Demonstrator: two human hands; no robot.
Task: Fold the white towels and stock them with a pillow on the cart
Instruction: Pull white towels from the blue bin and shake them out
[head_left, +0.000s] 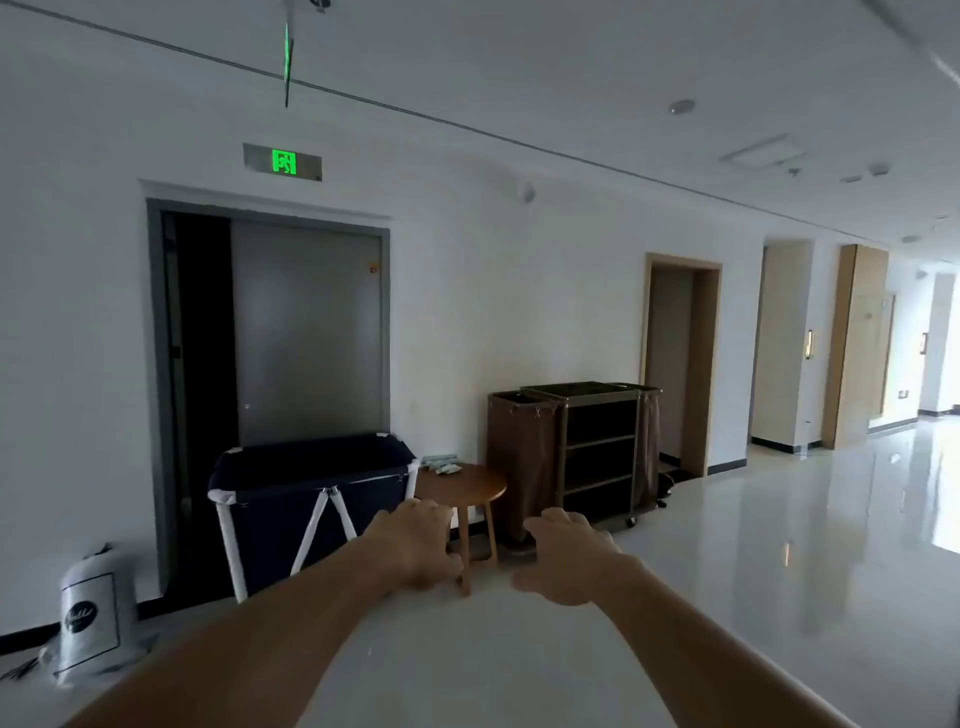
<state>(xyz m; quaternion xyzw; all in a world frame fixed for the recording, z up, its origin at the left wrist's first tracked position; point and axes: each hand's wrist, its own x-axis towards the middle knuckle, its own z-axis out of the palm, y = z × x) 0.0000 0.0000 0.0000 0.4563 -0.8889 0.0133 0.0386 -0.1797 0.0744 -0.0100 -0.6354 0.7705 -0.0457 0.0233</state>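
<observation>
Both arms reaching fwd over glossy white floor (779, 571), palms down. Left hand (415, 543) & right hand (563, 558) hanging w/ fingers loosely spread, slightly bent, holding nothing. Dark brown housekeeping cart w/ open shelves (597, 447) standing by far wall, well apart from hands. Navy fabric laundry bin on white frame (306, 483) sitting left of it, small round wooden table (467, 488) btwn them. White towels, pillow: can't tell where.

The small pale packets (441, 464) on the round desk (467, 486) are too small to identify; the laundry bin (311, 483) hides the desk's nine-o'clock edge.
</observation>
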